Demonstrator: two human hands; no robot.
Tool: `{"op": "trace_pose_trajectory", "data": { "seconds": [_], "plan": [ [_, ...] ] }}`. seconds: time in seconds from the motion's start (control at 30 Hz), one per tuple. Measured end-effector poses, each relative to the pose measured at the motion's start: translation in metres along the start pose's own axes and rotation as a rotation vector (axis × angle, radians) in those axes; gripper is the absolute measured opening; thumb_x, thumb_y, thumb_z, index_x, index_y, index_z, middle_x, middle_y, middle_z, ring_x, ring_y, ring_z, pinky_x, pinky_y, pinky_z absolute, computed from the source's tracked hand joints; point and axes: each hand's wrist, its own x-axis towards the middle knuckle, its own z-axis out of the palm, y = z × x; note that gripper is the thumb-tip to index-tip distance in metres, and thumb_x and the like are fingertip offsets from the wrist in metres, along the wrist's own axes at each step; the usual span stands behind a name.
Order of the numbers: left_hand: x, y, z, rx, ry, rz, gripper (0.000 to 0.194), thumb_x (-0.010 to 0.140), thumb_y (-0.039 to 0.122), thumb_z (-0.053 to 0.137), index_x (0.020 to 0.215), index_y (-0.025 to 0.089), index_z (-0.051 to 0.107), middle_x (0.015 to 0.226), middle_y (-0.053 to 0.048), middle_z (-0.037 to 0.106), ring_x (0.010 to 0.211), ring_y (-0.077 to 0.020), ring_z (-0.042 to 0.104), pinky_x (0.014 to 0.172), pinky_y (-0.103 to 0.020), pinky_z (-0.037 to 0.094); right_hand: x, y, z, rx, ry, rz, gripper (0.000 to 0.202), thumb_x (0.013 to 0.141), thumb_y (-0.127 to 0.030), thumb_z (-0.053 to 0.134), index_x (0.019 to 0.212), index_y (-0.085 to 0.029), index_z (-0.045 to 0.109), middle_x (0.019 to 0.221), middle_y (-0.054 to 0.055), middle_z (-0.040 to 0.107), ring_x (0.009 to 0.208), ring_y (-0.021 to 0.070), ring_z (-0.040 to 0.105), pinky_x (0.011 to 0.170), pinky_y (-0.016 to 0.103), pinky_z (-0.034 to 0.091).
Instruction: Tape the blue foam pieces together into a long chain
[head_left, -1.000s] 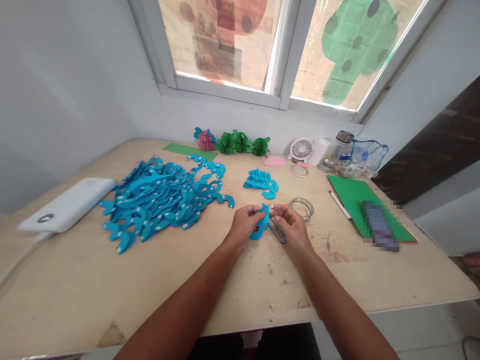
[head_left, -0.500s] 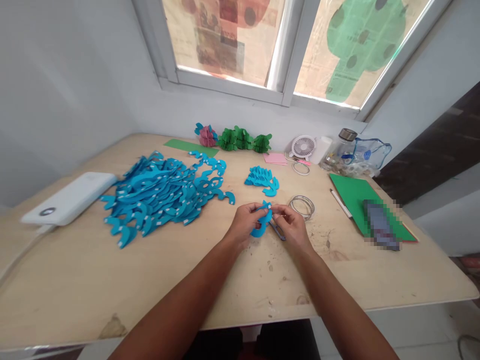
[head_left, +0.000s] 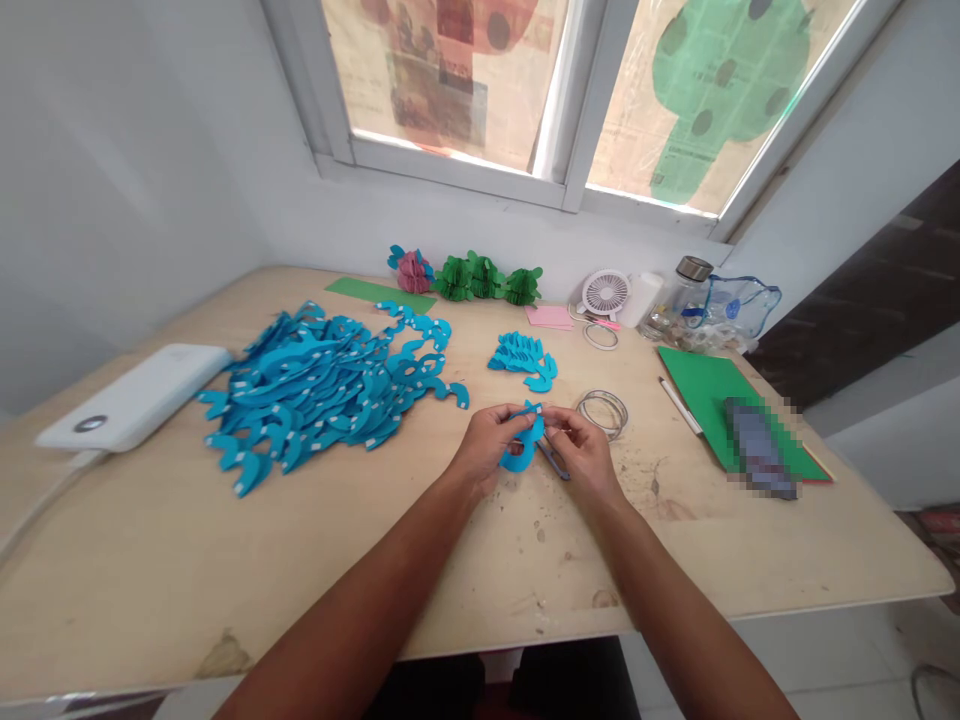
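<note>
Near the middle of the table, my left hand point(head_left: 491, 440) pinches a curved blue paper piece point(head_left: 519, 455) with a small white square at its top. My right hand point(head_left: 581, 445) is closed at the upper right edge of that piece, its fingertips close together; anything between them is too small to make out. A dark narrow tool point(head_left: 553, 460) lies partly under my right hand. Just beyond the hands is a small row of blue paper pieces point(head_left: 521, 355). A large heap of blue pieces with white squares point(head_left: 322, 385) spreads to the left.
A white power bank point(head_left: 139, 398) with a cable lies far left. Tape rings point(head_left: 604, 413) sit beside my right hand. Green sheets point(head_left: 712, 390), a pen point(head_left: 681, 406), a small fan point(head_left: 606, 294), a glass bottle point(head_left: 684, 295) and paper figures point(head_left: 484, 277) stand or lie farther off.
Both hands remain almost in place on the blue piece, whose lower curve has tilted slightly. The whole view has shifted very little.
</note>
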Motion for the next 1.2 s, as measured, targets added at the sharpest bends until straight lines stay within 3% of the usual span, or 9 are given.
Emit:
{"op": "trace_pose_trajectory", "data": {
  "seconds": [0.33, 0.97, 1.2],
  "plan": [
    [-0.0011, 0.0012, 0.0001, 0.067, 0.040, 0.027, 0.025, 0.051, 0.028, 0.074, 0.069, 0.013, 0.068, 0.062, -0.001, 0.061, 0.051, -0.0081, 0.048, 0.044, -0.020, 0.032, 0.0000, -0.0009, -0.0006, -0.038, -0.017, -0.037, 0.025, 0.074, -0.024, 0.054, 0.096, -0.022, 0.066, 0.096, 0.003, 0.066, 0.084, 0.0179, 0.059, 0.075, 0.032, 0.044],
    [-0.0027, 0.0034, 0.0013, 0.083, 0.076, 0.041, 0.026, 0.050, 0.029, 0.074, 0.068, 0.012, 0.068, 0.058, -0.002, 0.060, 0.048, -0.0084, 0.047, 0.041, -0.019, 0.031, -0.0004, -0.0006, 0.0000, -0.049, -0.019, -0.047, 0.027, 0.074, -0.025, 0.054, 0.098, -0.023, 0.066, 0.096, 0.003, 0.067, 0.084, 0.0184, 0.060, 0.074, 0.031, 0.045],
    [-0.0032, 0.0037, 0.0029, 0.084, 0.105, 0.084, 0.020, 0.050, 0.025, 0.072, 0.063, 0.011, 0.065, 0.052, 0.000, 0.057, 0.043, -0.0064, 0.043, 0.041, -0.019, 0.030, -0.0034, -0.0077, 0.0009, -0.186, -0.010, -0.159, 0.027, 0.076, -0.022, 0.052, 0.098, -0.023, 0.066, 0.097, 0.004, 0.067, 0.086, 0.0192, 0.059, 0.072, 0.030, 0.043]
  ]
}}
